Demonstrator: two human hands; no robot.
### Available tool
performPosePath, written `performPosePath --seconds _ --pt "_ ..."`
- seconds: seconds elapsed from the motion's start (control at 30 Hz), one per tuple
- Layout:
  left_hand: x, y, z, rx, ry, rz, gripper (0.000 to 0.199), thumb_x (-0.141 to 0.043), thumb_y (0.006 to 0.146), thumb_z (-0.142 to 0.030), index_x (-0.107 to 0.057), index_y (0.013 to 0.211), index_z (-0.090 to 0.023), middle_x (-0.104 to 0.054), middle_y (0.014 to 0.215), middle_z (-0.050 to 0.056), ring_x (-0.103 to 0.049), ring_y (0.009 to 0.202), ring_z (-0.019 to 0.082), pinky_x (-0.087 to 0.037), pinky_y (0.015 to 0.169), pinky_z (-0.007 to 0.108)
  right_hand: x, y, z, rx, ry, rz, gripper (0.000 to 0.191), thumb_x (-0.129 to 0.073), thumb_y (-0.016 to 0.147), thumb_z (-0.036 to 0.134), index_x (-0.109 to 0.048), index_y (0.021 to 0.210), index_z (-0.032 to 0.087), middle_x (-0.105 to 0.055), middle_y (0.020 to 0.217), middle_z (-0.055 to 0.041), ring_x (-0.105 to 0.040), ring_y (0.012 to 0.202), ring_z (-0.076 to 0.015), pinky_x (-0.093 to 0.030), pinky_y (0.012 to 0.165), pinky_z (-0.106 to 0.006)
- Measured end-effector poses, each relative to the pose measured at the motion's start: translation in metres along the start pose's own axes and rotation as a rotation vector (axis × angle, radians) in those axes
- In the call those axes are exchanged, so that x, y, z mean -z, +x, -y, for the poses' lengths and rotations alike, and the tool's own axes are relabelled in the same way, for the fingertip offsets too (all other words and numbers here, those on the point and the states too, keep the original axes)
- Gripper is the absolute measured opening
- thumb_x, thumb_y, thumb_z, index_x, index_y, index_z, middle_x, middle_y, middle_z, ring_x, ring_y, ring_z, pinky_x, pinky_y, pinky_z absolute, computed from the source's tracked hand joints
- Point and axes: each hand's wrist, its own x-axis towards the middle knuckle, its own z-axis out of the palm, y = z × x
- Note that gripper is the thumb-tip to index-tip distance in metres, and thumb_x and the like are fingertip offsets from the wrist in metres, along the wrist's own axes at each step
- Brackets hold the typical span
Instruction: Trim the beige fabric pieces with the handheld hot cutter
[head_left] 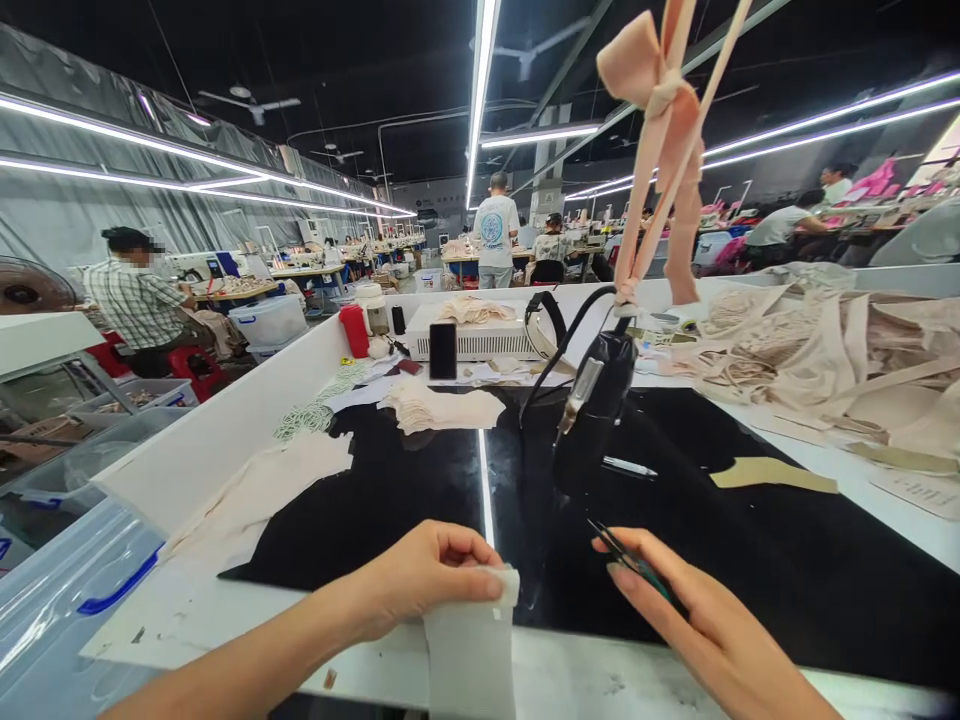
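My left hand (439, 572) is closed, thumb against fingers, on the top end of a whitish translucent strip (471, 665), which hangs down over the near table edge. In my right hand (694, 605) I hold dark tweezers (626, 552), their pointed tips aimed left toward the strip but apart from it. Beyond both hands, a black tool with a metal part (600, 390) hangs from knotted peach elastic straps (660, 130). A white pen-like stick (630, 467) lies to its right on the black table surface (420, 490).
A stack of cream fabric pieces (442, 405) lies ahead, with more cream pieces (277, 475) at left. A phone (442, 350) stands before a white box (480, 335). A beige fabric piece (772, 474) and a heap of straps (847, 350) lie right. Other people work beyond.
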Motion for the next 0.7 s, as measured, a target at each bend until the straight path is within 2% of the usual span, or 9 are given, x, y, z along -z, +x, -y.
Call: performPosePath --seconds 0.03,0.07,0.17,0.27,0.37,0.47,0.63,0.7 --pt "-0.002 -0.002 -0.001 -0.001 -0.025 0.009 0.056 -0.105 0.061 -0.057 -0.079 0.089 -0.016 -0.067 0.082 -0.002 -0.053 0.079 0.013 -0.033 0.075 0.028 -0.007 -0.003 0.008 -0.046 0.072 0.025 0.053 -0.068 0.099 0.08 -0.084 0.111 0.031 -0.087 0.109 -0.0053 -0.082 0.104 -0.0297 -0.065 0.091 -0.032" --pt "-0.003 -0.003 -0.002 -0.002 -0.041 0.018 0.058 -0.107 0.06 -0.059 -0.079 0.09 -0.016 -0.068 0.082 -0.002 -0.053 0.079 0.012 -0.033 0.075 0.028 -0.015 -0.005 0.015 -0.091 0.129 0.055 0.055 -0.07 0.096 0.082 -0.086 0.108 0.03 -0.085 0.103 -0.0047 -0.079 0.098 -0.0287 -0.064 0.088 -0.032" --pt "-0.006 -0.006 -0.001 -0.005 -0.043 0.037 0.061 -0.108 0.06 -0.063 -0.08 0.09 -0.017 -0.066 0.079 -0.003 -0.05 0.075 0.012 -0.03 0.071 0.028 -0.034 -0.008 0.033 -0.205 0.265 0.23 0.061 -0.077 0.089 0.084 -0.087 0.111 0.029 -0.068 0.077 0.001 -0.06 0.071 -0.0199 -0.052 0.067 -0.029" --pt "-0.007 -0.008 0.0 -0.024 0.005 0.058 0.06 -0.106 0.065 -0.066 -0.079 0.09 -0.017 -0.061 0.073 -0.005 -0.043 0.07 0.01 -0.026 0.067 0.029 -0.048 -0.007 0.047 -0.265 0.367 0.363 0.062 -0.083 0.083 0.084 -0.086 0.108 0.027 -0.053 0.071 0.0045 -0.044 0.065 -0.0151 -0.037 0.057 -0.026" --pt "-0.008 -0.011 -0.001 -0.049 0.076 0.059 0.062 -0.104 0.067 -0.069 -0.077 0.089 -0.018 -0.047 0.065 -0.009 -0.032 0.066 0.01 -0.02 0.064 0.03 -0.056 -0.007 0.053 -0.309 0.398 0.378 0.056 -0.088 0.082 0.079 -0.081 0.093 0.025 -0.044 0.069 0.0064 -0.032 0.061 -0.0119 -0.027 0.052 -0.026" --pt "-0.009 -0.012 -0.003 -0.056 0.114 0.047 0.07 -0.105 0.062 -0.075 -0.075 0.09 -0.019 -0.038 0.062 -0.012 -0.026 0.064 0.01 -0.016 0.062 0.031 -0.059 -0.009 0.054 -0.347 0.42 0.339 0.056 -0.091 0.081 0.077 -0.076 0.088 0.024 -0.04 0.068 0.0078 -0.029 0.058 -0.01 -0.022 0.051 -0.026" --pt "-0.013 -0.01 0.0 -0.037 0.113 0.07 0.073 -0.105 0.059 -0.08 -0.077 0.086 -0.018 -0.036 0.059 -0.011 -0.026 0.064 0.01 -0.017 0.062 0.031 -0.062 -0.016 0.055 -0.367 0.546 0.354 0.063 -0.092 0.079 0.082 -0.072 0.088 0.023 -0.039 0.065 0.0099 -0.027 0.055 -0.008 -0.023 0.051 -0.025" --pt "-0.012 -0.009 0.003 -0.044 0.11 0.061 0.07 -0.104 0.061 -0.079 -0.082 0.086 -0.017 -0.042 0.06 -0.009 -0.03 0.066 0.011 -0.02 0.063 0.031 -0.062 -0.017 0.055 -0.387 0.588 0.388 0.067 -0.092 0.078 0.087 -0.07 0.088 0.024 -0.036 0.064 0.0111 -0.026 0.054 -0.0077 -0.026 0.051 -0.025"
